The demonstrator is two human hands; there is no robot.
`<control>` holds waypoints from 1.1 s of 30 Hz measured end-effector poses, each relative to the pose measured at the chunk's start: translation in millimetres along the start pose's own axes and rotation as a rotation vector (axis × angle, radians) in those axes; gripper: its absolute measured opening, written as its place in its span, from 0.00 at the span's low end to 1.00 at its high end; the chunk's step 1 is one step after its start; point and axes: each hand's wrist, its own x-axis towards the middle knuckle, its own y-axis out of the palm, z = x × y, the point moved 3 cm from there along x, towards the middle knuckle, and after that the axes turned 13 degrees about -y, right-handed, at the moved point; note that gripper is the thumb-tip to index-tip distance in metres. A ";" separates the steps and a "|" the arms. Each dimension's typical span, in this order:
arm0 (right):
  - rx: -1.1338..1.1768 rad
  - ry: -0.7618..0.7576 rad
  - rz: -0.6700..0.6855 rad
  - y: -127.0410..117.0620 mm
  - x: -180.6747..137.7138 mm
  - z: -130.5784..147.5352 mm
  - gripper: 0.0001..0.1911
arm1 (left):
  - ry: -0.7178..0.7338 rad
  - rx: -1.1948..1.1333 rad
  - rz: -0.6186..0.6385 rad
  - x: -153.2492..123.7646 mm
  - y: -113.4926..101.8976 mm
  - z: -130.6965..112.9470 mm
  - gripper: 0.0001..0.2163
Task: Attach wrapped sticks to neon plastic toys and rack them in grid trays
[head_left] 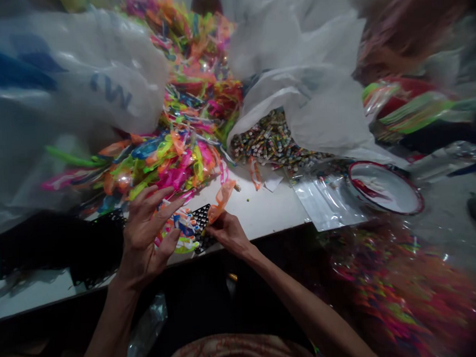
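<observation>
On the white table's near edge lies a black perforated grid (201, 216), partly covered by small colourful plastic pieces (184, 222). My left hand (148, 236) is over the grid's left side, fingers spread and curved; whether it touches the pieces I cannot tell. At the grid's right edge, my right hand (229, 232) has its fingers pinched together on an orange translucent plastic piece (222, 200), which sticks up above the fingertips. Just beyond the hands rises a heap of bright plastic pieces (182, 159) in pink, yellow, orange and blue.
A white plastic bag (317, 108) spills many small patterned pieces (271, 141). Right of it are a clear bag (328, 201) and a red-rimmed white bowl (386, 189). Black mesh (60, 242) lies left. Another large bag (102, 84) bulges at far left.
</observation>
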 end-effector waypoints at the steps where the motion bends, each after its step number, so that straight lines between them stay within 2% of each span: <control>1: -0.051 -0.022 0.024 1.7 -0.3 2.6 0.09 | -0.001 0.004 -0.003 0.2 0.1 -0.1 0.19; 5: -0.379 -0.080 0.164 9.9 -5.8 16.7 0.22 | 0.001 0.018 -0.019 0.5 0.2 -1.8 0.19; 9: -0.663 -0.148 0.322 29.6 -13.4 23.9 0.35 | 0.035 0.044 -0.064 2.2 2.8 -3.3 0.22; 12: -0.672 -0.178 0.370 31.4 -6.3 24.0 0.39 | 0.060 0.061 -0.120 4.9 5.5 -0.9 0.23; 15: -0.585 -0.211 0.427 6.8 19.3 25.1 0.34 | 0.051 0.069 -0.160 6.4 7.3 3.3 0.21; 17: -0.668 -0.148 0.358 -21.1 45.3 22.6 0.28 | 0.050 0.064 -0.179 6.0 8.1 4.7 0.20; 19: -0.904 0.042 0.191 -49.4 69.8 15.2 0.18 | 0.053 0.063 -0.191 5.3 8.8 4.7 0.20; 20: -0.986 0.124 0.148 -58.7 78.7 10.5 0.16 | 0.051 0.065 -0.197 5.0 8.9 4.5 0.19; 22: -1.069 0.230 0.106 -68.3 87.9 0.3 0.12 | 0.044 0.069 -0.200 4.7 8.9 4.1 0.18; 24: -1.075 0.266 0.089 -70.9 85.1 -9.5 0.09 | 0.042 0.067 -0.199 4.2 8.1 3.8 0.18; 27: -0.961 0.297 0.044 -74.6 63.8 -21.1 0.07 | 0.042 0.061 -0.198 3.2 6.1 4.1 0.18; 31: -0.504 0.338 -0.089 -79.5 29.3 -30.5 0.05 | 0.038 0.045 -0.195 3.4 5.8 4.6 0.17; 33: -0.407 0.342 -0.121 -78.6 19.5 -32.4 0.04 | 0.043 0.039 -0.197 4.2 6.5 4.5 0.17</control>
